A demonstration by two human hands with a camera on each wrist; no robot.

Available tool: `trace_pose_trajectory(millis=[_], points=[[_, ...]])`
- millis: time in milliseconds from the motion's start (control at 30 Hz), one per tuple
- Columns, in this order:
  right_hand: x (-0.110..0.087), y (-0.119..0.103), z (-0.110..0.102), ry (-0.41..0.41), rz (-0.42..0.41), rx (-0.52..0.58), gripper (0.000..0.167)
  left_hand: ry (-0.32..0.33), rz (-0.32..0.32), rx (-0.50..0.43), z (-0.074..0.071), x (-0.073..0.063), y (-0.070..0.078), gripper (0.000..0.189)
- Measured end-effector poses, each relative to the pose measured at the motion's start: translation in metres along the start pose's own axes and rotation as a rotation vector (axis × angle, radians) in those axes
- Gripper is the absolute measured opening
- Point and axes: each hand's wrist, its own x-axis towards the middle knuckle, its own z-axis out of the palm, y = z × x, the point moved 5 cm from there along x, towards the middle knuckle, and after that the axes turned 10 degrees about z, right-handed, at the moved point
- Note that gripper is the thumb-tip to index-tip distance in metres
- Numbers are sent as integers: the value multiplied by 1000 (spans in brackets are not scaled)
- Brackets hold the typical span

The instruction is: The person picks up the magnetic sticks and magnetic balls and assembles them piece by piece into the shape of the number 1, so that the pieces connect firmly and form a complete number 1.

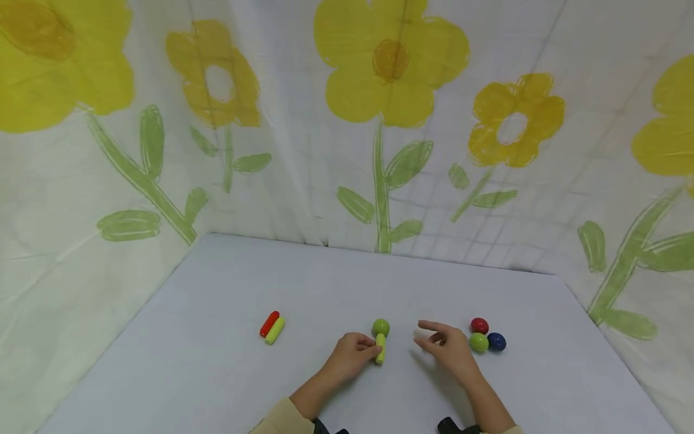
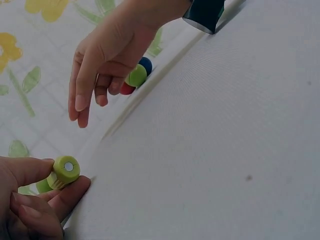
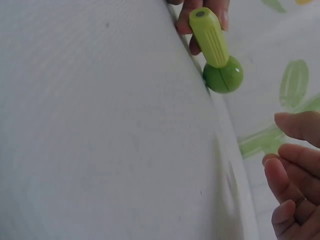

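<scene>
Between the thumb and fingers of my left hand (image 1: 348,355) is a yellow-green rod (image 1: 381,349), pinched low over the white table (image 1: 228,386). At the rod's far end sits a green ball (image 1: 381,327), touching it. The right wrist view shows the rod (image 3: 211,42) with ridged sides, meeting the ball (image 3: 223,76) end-on. A round silvery disc marks the rod's near end (image 2: 68,166) in the left wrist view. To the right, my right hand (image 1: 450,349) hovers with fingers relaxed and thumb apart, holding nothing.
Left of my hands lie a red rod (image 1: 269,323) and a second yellow-green rod (image 1: 275,331), side by side. Right of my right hand a red ball (image 1: 479,325), a green ball (image 1: 479,343) and a blue ball (image 1: 496,342) are clustered. A flower-printed curtain (image 1: 293,199) hangs behind the table.
</scene>
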Motion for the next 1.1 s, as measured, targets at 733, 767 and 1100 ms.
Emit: trace_pose_trajectory(millis=[733,767,1100], points=[[-12,30,-65,121,63,-24,38,-25,-56,-5,0,0,-1,21],[-13,31,-68,129,71,-18,39,-26,-49,-6,0,0,-1,21],[-11,46,-86,182,132,-16,48,-30,-35,-30,0,0,0,19]])
